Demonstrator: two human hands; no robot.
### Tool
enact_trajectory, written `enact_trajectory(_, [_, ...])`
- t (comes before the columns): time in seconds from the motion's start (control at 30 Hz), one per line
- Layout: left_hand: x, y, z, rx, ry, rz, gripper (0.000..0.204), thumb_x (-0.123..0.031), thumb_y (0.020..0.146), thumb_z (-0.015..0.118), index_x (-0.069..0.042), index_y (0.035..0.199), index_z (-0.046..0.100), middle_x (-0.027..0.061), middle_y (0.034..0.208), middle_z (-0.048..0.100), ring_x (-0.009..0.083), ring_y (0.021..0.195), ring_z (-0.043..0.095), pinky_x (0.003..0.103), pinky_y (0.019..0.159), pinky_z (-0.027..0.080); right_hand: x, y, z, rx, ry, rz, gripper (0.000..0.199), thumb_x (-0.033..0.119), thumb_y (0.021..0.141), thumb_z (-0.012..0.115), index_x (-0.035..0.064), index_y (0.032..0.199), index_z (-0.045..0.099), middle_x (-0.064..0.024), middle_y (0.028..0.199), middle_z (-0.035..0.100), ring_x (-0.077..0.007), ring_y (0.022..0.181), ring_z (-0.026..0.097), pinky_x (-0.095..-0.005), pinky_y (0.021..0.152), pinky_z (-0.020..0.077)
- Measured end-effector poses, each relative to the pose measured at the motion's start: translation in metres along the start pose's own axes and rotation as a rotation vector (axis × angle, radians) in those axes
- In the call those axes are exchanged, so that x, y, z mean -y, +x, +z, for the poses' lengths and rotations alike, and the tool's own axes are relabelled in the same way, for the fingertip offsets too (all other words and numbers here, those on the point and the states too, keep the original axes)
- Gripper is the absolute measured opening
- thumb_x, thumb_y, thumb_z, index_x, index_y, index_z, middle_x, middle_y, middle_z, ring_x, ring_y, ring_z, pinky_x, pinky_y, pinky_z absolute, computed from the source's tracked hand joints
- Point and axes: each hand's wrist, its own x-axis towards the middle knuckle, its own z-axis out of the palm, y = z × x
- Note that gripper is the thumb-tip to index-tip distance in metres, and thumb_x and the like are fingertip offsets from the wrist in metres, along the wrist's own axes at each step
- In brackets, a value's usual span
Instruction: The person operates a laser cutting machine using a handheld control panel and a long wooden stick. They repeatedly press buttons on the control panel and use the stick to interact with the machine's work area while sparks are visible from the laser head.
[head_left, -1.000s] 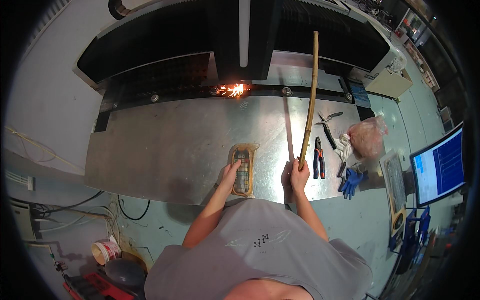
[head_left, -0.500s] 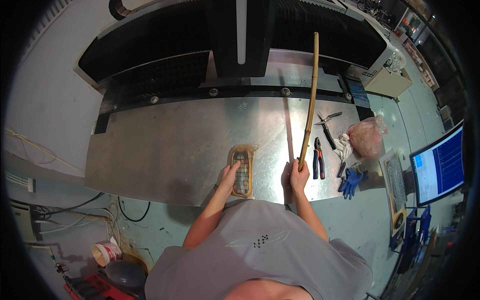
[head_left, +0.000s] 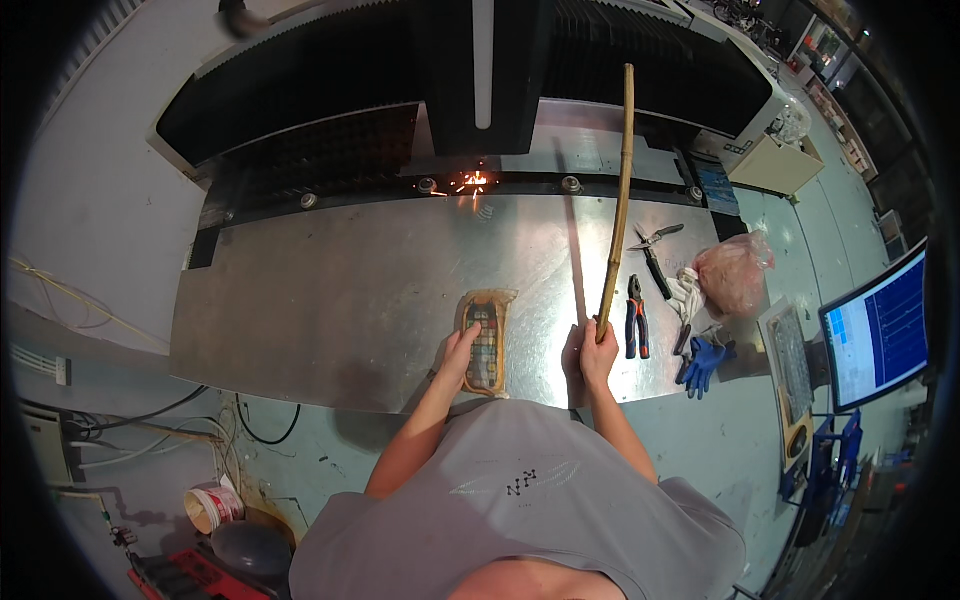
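My left hand [head_left: 458, 358] grips the left side of a handheld remote control [head_left: 487, 350], a worn yellow-edged unit with rows of buttons inside clear wrapping. Its thumb lies over the buttons. Closed round the lower end of a long, slightly bent bamboo stick [head_left: 621, 195] is my right hand [head_left: 599, 357]. The stick points up and away over the metal sheet [head_left: 330, 290]. Bright sparks [head_left: 474, 182] spray at the sheet's far edge, just below the machine's black upright head [head_left: 482, 80].
Right of the stick lie pliers [head_left: 637, 318], a second cutting tool [head_left: 655, 255], a blue glove [head_left: 705, 365] and a pinkish plastic bag [head_left: 735, 275]. Round clamps [head_left: 571, 185] line the sheet's far edge. A keyboard [head_left: 790, 360] and lit monitor [head_left: 878, 325] stand at the right.
Orange sparks have appeared at the sheet's far edge under the machine head. A dark round part at the machine's upper left has shifted and blurred. Both hands stay nearly still.
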Motion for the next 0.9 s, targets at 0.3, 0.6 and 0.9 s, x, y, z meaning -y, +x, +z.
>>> enact_trajectory(0.3, [0.006, 0.005, -0.004, 0.004, 0.007, -0.003, 0.041, -0.038, 0.106, 0.067, -0.004, 0.128, 0.069, 0.0029, 0.112, 0.073, 0.0128, 0.100, 0.068, 0.030, 0.088, 0.054, -0.004, 0.002, 0.001, -0.002, -0.027, -0.036, 0.034, 0.032, 0.106, 0.064, -0.0011, 0.098, 0.064, -0.0104, 0.067, 0.060, -0.0181, 0.059, 0.059, -0.0390, 0.059, 0.0483])
enact_trajectory(0.6, [0.007, 0.006, -0.006, -0.004, 0.029, -0.005, 0.040, -0.038, 0.106, 0.066, -0.004, 0.128, 0.069, 0.0026, 0.113, 0.073, 0.0128, 0.100, 0.068, 0.030, 0.089, 0.054, 0.010, 0.000, -0.005, 0.086, -0.014, 0.130, 0.036, 0.030, 0.107, 0.065, -0.0032, 0.117, 0.071, -0.0115, 0.087, 0.071, -0.0167, 0.079, 0.065, -0.0340, 0.077, 0.0538])
enact_trajectory(0.9, [0.002, 0.000, -0.001, -0.001, 0.005, 0.003, 0.038, -0.036, 0.107, 0.066, -0.004, 0.126, 0.069, 0.0003, 0.109, 0.072, 0.0094, 0.097, 0.066, 0.027, 0.086, 0.052, 0.011, 0.000, -0.005, 0.079, -0.053, 0.101, 0.034, 0.029, 0.106, 0.065, -0.0031, 0.117, 0.071, -0.0116, 0.086, 0.070, -0.0180, 0.077, 0.064, -0.0354, 0.074, 0.0530])
